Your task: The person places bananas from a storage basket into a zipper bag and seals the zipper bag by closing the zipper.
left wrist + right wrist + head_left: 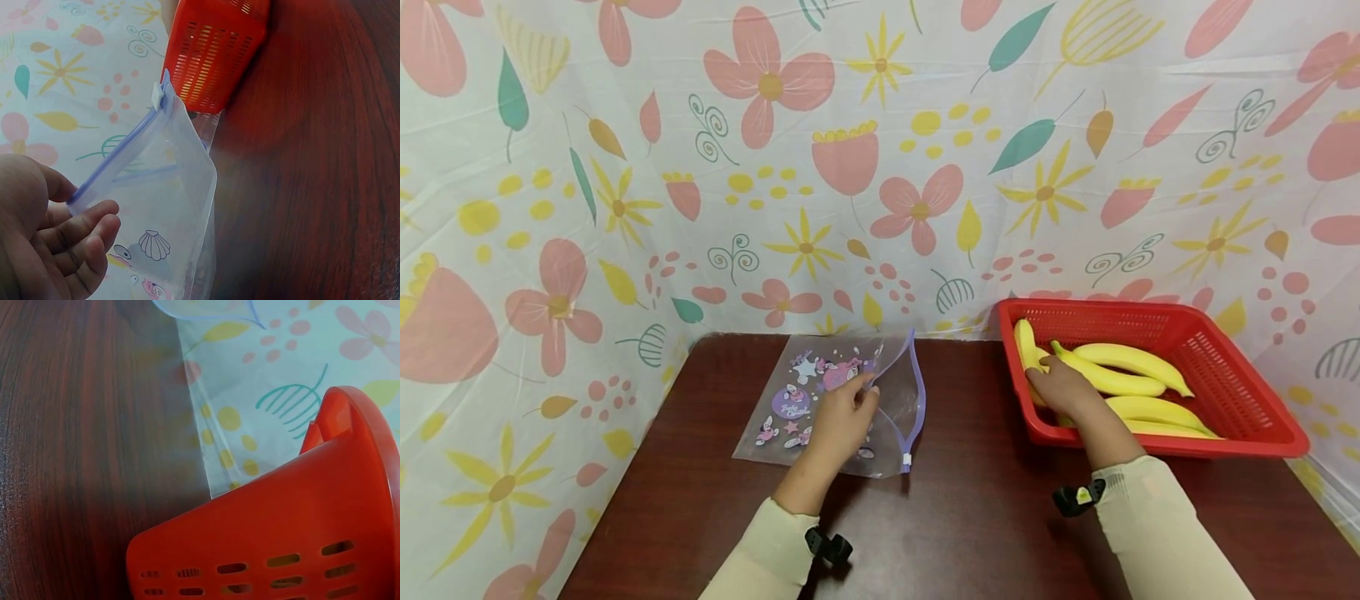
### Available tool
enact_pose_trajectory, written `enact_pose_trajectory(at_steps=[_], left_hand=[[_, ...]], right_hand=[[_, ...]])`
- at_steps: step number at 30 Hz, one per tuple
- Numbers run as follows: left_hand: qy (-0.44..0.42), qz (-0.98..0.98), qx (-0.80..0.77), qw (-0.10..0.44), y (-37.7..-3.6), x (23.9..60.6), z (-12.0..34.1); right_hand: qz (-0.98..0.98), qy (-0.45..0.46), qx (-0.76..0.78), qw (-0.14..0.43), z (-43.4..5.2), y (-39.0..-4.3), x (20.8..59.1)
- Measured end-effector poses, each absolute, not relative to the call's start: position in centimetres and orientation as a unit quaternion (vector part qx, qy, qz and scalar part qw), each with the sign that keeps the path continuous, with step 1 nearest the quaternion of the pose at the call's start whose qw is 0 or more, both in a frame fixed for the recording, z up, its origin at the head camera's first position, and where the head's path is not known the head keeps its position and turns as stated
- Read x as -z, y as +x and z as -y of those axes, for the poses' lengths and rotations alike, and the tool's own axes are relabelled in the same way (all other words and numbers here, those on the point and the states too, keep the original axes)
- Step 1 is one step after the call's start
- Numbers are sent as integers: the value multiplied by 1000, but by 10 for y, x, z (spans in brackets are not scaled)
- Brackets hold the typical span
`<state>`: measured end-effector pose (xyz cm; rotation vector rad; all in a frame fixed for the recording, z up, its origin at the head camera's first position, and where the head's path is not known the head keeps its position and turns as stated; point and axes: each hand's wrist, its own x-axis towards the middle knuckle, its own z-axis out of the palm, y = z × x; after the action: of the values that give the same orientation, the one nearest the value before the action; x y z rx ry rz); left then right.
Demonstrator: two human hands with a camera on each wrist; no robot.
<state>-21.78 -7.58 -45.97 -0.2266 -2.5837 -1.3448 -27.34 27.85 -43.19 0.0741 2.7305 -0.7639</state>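
Nearest on the dark desk (970, 517), the left hand (838, 425) lifts the zip bag's (820, 400) upper edge with curled fingers (87, 231), mouth gaping. Farther right, the right hand (1063, 392) grips a banana (1026, 346) inside the red basket (1225, 392).

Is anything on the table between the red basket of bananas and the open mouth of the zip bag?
Nothing visible. Bare dark wooden table lies between the red plastic basket and the clear printed zip bag. The left hand holds the bag's mouth open; the right hand rests on a yellow banana.
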Motion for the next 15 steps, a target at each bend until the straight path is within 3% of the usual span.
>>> enact_pose_trajectory(at_steps=[15], left_hand=[[-81, 877, 463, 105, -218, 462, 75]], right_hand=[[-945, 17, 304, 117, -284, -278, 435]])
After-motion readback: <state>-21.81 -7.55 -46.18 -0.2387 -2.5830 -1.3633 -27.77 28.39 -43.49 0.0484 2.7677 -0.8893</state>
